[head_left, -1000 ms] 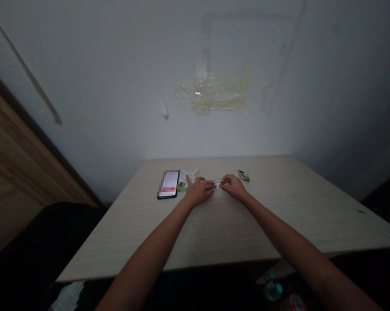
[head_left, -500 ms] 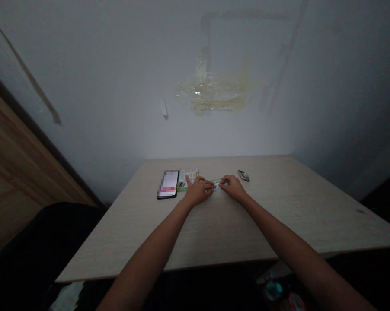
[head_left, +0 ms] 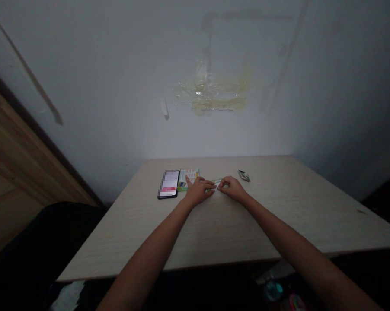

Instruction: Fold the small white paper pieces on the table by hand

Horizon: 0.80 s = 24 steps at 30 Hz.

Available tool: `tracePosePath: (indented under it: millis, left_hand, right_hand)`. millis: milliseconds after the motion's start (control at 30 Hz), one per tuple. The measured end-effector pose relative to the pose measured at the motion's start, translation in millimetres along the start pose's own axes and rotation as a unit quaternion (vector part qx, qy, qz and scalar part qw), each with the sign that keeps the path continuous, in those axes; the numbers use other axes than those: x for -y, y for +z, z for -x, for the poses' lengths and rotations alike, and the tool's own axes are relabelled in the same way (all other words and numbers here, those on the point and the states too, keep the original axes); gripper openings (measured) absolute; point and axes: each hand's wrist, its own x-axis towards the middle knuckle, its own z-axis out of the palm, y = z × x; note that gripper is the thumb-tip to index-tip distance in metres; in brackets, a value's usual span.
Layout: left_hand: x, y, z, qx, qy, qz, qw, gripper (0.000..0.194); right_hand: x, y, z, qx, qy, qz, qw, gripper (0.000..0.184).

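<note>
A small light paper with green and yellow print (head_left: 217, 181) lies on the table between my hands, mostly covered by them. My left hand (head_left: 198, 192) rests over its left part, fingers stretched out and pressing down, thumb apart. At the paper's right end, the thumb and fingertips of my right hand (head_left: 231, 188) are pinched together on it. Just behind my left hand is a printed leaflet or booklet (head_left: 192, 175), partly hidden by the thumb and fingers.
A phone with a lit screen (head_left: 169, 185) lies left of the leaflet. Beyond my right hand sits a small folded, shiny printed piece (head_left: 244, 176). The pale table (head_left: 279, 216) meets a wall with old tape (head_left: 219, 95). A dark chair-like shape (head_left: 62, 229) stands at left.
My right fingertips have shifted slightly down and left along the paper. The left hand stays in place.
</note>
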Motion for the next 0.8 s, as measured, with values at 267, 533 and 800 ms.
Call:
tracePosePath:
  millis: [267,533,800]
  left_hand:
    - [-0.1,-0.3,0.5,0.003,-0.008,-0.004,1.000,0.028]
    - [-0.4,-0.2,0.3,-0.001,-0.001,0.002,1.000,0.026]
    - [-0.3,1.2,1.0,-0.002,0.000,-0.010,1.000,0.027]
  right_hand:
    - [-1.5,2.6,2.2,-0.006,0.022,-0.039,0.999,0.006]
    - [-8.2,3.7,1.2,-0.033,0.039,-0.017,0.999,0.008]
    - [-6.3,2.6,2.6,0.009,0.005,-0.049,0.999,0.007]
